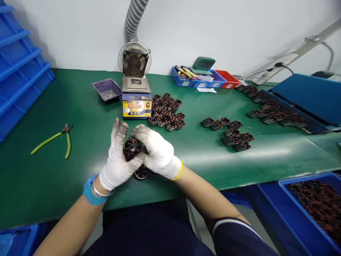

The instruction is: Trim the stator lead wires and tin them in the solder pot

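Observation:
My left hand [117, 161], in a white glove with dark-stained fingertips, is curved around the left side of some round black parts with copper windings [132, 146]. Its thumb lies across the front of them. From the right, my right hand [157, 149], also gloved in white, wraps its fingers round the same cluster and hides part of it. Below the hands, another round wound part [141, 172] rests on the green table [87, 177]. Just beyond them stands a blue and yellow solder pot [137, 106] with a lit display.
Green-handled cutters [66, 137] lie at the left, a purple tray [107, 89] behind. Wound parts stand in groups beside the pot [167, 111] and farther right [231, 133]. Small bins [183, 81] line the wall; a blue crate [317, 209] of parts sits lower right.

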{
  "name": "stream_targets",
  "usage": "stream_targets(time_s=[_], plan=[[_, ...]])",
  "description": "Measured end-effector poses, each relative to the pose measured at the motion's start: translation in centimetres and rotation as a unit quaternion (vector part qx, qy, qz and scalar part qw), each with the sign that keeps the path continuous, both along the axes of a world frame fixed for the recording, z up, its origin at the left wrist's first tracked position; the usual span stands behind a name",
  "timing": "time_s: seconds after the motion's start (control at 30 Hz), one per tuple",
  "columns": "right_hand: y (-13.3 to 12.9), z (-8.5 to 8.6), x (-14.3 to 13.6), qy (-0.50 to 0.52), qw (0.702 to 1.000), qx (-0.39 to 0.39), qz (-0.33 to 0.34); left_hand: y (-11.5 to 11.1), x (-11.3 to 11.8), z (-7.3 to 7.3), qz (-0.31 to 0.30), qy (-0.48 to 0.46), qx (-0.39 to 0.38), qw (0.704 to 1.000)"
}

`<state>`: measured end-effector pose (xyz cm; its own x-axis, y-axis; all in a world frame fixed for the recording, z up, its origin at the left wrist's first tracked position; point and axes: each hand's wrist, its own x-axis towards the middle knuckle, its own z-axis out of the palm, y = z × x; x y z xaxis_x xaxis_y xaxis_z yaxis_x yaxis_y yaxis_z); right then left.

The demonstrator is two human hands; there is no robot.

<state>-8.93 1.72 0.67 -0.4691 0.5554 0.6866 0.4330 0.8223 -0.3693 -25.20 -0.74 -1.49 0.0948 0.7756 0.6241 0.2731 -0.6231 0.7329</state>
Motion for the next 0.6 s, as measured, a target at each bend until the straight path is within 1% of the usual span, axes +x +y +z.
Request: stream_targets(time_s=[0.07, 0.13, 0.17, 0.2, 0.23, 0.3, 0.37, 0.4, 0.43, 0.47, 0.53, 0.57, 0.6], plan=[[0.0, 0.5, 0.9, -0.039, 0.999, 0.013, -0.002, 0.4, -0.6, 0.6, 0.043, 0.069, 0.048, 0.996], [-0.1, 1.2, 1.9, -0.069, 0.997, 0.006, -0.018, 0.5, -1.0, 1.3, 0.100, 0.106, 0.049, 0.988], [-0.1, 1.5, 2.3, -0.080, 0.996, 0.001, -0.027, 0.4, -1.1, 1.6, 0.113, 0.106, 0.038, 0.987], [-0.2, 1.8, 2.6, -0.083, 0.996, -0.002, -0.041, 0.1, -1.1, 1.9, 0.110, 0.093, 0.025, 0.989], [-0.2, 2.0, 2.9, -0.082, 0.995, -0.001, -0.056, -0.2, -1.1, 2.2, 0.090, 0.065, 0.015, 0.994], [-0.2, 2.3, 3.4, -0.073, 0.994, 0.012, -0.084, -0.9, -1.1, 2.6, 0.052, -0.024, 0.009, 0.998], [-0.1, 2.4, 3.7, -0.064, 0.993, 0.027, -0.096, -1.2, -1.0, 2.7, 0.075, -0.113, 0.018, 0.991], [-0.1, 2.4, 3.8, -0.064, 0.993, 0.029, -0.099, -1.2, -1.0, 2.6, 0.092, -0.137, 0.014, 0.986], [-0.2, 2.4, 3.8, -0.067, 0.992, 0.028, -0.099, -1.1, -1.0, 2.5, 0.102, -0.135, -0.005, 0.986], [-0.2, 2.4, 3.8, -0.071, 0.992, 0.027, -0.100, -1.0, -1.0, 2.4, 0.099, -0.106, -0.040, 0.989], [-0.3, 2.2, 3.5, -0.074, 0.992, 0.023, -0.099, -0.7, -0.7, 2.0, 0.061, -0.013, -0.135, 0.989], [-0.4, 2.2, 3.4, -0.071, 0.993, 0.016, -0.096, -0.6, -0.5, 1.9, 0.042, 0.022, -0.171, 0.984], [-0.5, 2.1, 3.2, -0.065, 0.994, 0.007, -0.092, -0.6, -0.3, 1.8, 0.034, 0.031, -0.186, 0.981]])
